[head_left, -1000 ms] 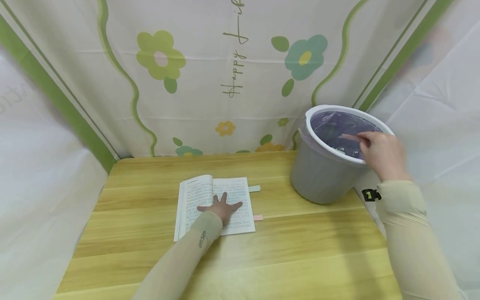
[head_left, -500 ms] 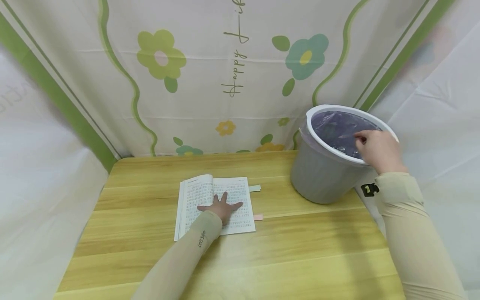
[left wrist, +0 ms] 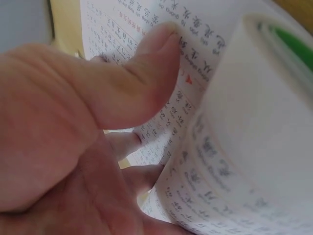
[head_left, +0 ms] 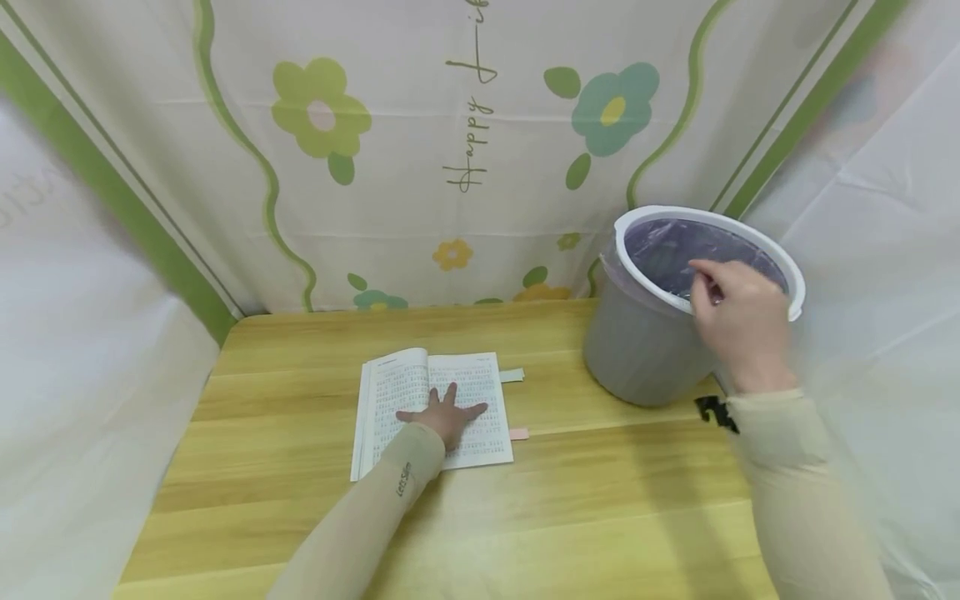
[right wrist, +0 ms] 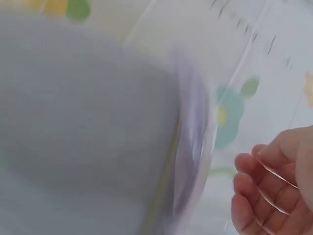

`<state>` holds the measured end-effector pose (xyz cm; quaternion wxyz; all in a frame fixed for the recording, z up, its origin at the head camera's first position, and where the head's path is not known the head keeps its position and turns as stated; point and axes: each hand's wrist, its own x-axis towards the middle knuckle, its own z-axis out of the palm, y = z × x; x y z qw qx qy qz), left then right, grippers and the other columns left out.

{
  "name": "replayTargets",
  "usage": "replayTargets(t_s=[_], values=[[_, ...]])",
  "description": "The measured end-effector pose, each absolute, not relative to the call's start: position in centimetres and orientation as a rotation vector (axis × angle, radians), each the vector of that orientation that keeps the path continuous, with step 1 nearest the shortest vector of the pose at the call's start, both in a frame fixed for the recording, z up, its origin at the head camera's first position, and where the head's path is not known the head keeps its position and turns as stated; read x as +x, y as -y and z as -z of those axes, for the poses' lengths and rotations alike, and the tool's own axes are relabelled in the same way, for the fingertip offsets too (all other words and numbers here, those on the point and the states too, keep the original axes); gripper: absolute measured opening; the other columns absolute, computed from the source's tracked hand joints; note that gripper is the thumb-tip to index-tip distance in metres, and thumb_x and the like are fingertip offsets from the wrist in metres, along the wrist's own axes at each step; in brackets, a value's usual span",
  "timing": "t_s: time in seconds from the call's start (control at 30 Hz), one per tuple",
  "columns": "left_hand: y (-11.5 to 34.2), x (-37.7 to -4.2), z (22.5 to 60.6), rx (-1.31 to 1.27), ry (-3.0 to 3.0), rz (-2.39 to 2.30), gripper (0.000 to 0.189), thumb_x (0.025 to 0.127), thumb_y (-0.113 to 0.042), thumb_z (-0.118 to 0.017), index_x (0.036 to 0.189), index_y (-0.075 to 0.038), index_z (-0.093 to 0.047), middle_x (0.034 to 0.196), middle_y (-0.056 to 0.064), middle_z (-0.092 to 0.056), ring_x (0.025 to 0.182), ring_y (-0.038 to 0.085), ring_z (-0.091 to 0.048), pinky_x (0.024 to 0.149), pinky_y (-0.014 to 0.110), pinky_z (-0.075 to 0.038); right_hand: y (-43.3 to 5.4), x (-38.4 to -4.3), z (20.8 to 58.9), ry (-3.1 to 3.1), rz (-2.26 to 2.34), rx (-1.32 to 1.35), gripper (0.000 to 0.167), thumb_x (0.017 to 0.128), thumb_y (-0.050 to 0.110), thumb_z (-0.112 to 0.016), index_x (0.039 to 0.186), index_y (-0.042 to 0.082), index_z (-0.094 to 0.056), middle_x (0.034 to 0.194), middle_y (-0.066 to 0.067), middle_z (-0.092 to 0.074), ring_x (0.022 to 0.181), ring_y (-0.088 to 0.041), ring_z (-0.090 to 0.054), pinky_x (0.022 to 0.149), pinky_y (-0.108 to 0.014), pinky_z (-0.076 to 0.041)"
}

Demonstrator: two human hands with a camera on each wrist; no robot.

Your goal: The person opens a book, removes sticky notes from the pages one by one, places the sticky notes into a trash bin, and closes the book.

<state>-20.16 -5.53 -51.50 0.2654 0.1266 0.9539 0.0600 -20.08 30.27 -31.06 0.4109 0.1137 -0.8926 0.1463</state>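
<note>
An open book [head_left: 480, 379] with printed text lies on the wooden table. My left hand [head_left: 442, 421] rests on its right-hand page with the fingers spread. In the left wrist view the thumb lies over the text and the facing page [left wrist: 239, 137] curves up beside it. A pale green tab [head_left: 512, 376] and a pink tab [head_left: 519, 434] stick out from the book's right edge. My right hand [head_left: 742, 321] is at the near rim of a grey trash bin [head_left: 637, 350]. In the right wrist view its fingers [right wrist: 244, 210] are loosely bent and hold nothing.
The bin, with a purple liner [head_left: 660, 242] and white rim, stands at the table's back right corner. A floral curtain [head_left: 405, 208] hangs behind the table [head_left: 300, 533], and white cloth [head_left: 75, 350] hangs at both sides.
The pink strip that my right hand pinched over the bin has left the fingers. That hand has drawn back toward the bin's near rim. The left hand has stayed on the book.
</note>
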Motion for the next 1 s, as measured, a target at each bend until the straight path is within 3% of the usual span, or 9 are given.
replayTargets(t_s=[0.37,0.47,0.6,0.73,1.0], values=[[6.6,-20.8,53.8,0.372,-2.608,-0.211,0.091,0.088,0.011,-0.06,0.152,-0.048,-0.033,0.166,0.006,-0.005,0.148,0.042,-0.001,0.083,0.089,-0.019,-23.3,-16.7,42.3,2.232,-0.793,0.451,0.015,0.082,-0.009,-0.068,0.094,-0.003,-0.076,0.072,-0.009,-0.068,0.057,-0.014,-0.057,0.055,-0.014,-0.045],[6.9,-20.6,54.0,0.374,-2.63,-0.212,0.086,0.088,-0.001,-0.069,0.154,-0.042,-0.031,0.166,0.008,0.004,0.147,0.043,0.01,0.085,0.088,-0.02,-21.6,-15.7,45.8,2.363,-0.917,0.436,0.016,0.084,-0.007,-0.07,0.099,-0.004,-0.075,0.078,-0.009,-0.071,0.062,-0.013,-0.063,0.057,-0.017,-0.051],[7.0,-20.2,53.6,0.361,-2.661,-0.228,0.087,0.085,-0.017,-0.077,0.157,-0.03,-0.029,0.163,0.016,0.013,0.139,0.055,0.022,0.088,0.085,-0.022,-19.8,-14.6,49.3,2.572,-1.09,0.312,0.017,0.091,0.001,-0.068,0.106,0.0,-0.075,0.088,-0.008,-0.074,0.07,-0.014,-0.067,0.06,-0.026,-0.056],[7.2,-19.8,53.2,0.326,-2.669,-0.245,0.09,0.084,-0.026,-0.078,0.158,-0.026,-0.027,0.163,0.019,0.006,0.133,0.066,0.018,0.092,0.082,-0.023,-18.6,-14.0,51.9,2.695,-1.2,0.175,0.018,0.093,0.004,-0.066,0.108,0.002,-0.075,0.097,-0.009,-0.075,0.079,-0.016,-0.069,0.068,-0.032,-0.058],[7.8,-19.6,53.2,0.299,-2.686,-0.253,0.09,0.08,-0.031,-0.076,0.157,-0.028,-0.03,0.163,0.021,-0.004,0.128,0.075,0.004,0.093,0.08,-0.024,-16.1,-13.4,54.9,2.823,-1.26,0.12,0.023,0.093,0.005,-0.065,0.114,-0.001,-0.072,0.106,-0.014,-0.073,0.092,-0.024,-0.07,0.079,-0.039,-0.057]])
